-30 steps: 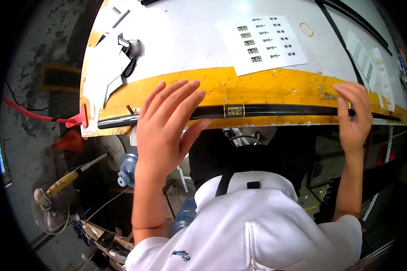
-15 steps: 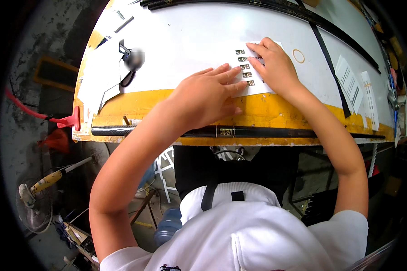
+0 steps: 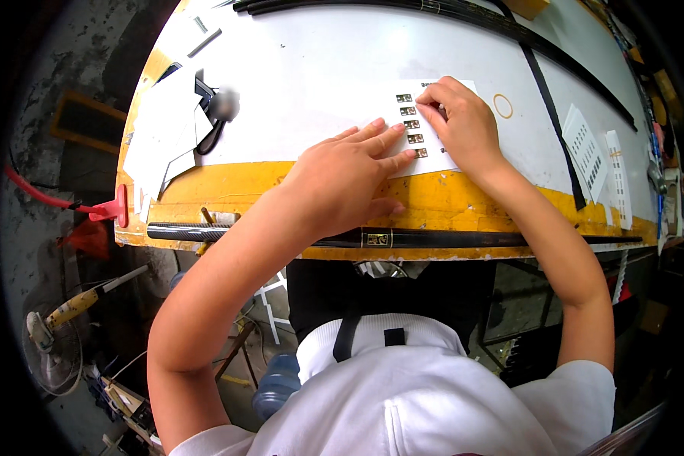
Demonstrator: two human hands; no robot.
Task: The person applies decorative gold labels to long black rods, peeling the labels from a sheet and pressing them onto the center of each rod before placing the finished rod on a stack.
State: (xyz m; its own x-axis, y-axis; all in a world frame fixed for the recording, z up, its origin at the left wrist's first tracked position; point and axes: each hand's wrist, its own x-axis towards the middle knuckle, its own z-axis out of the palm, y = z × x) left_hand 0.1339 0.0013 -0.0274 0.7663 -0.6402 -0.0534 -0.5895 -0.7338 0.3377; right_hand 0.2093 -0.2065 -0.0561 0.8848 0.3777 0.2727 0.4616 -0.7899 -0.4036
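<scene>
A white sheet (image 3: 431,163) lies near the front of the table, with a column of small dark labels (image 3: 411,124) on it. My left hand (image 3: 342,171) rests flat, fingers spread, their tips reaching the sheet's left side by the lower labels. At the upper labels, my right hand (image 3: 463,121) has thumb and forefinger pinched together; whatever is between them is too small to make out. A black tube (image 3: 433,240) with gold-coloured marking runs along the front edge, passing below my left forearm.
Several long black rods (image 3: 463,17) lie across the back. A rubber band (image 3: 502,106) and a black strap (image 3: 543,87) are to the right, with more label sheets (image 3: 583,148) beyond. White papers (image 3: 156,129) are at the left, near a red-handled tool (image 3: 118,207). A fan (image 3: 53,342) stands below left.
My right hand's fingers have closed from a loose spread into a pinch near the upper labels. My left hand stays on the sheet. The whole view has shifted slightly.
</scene>
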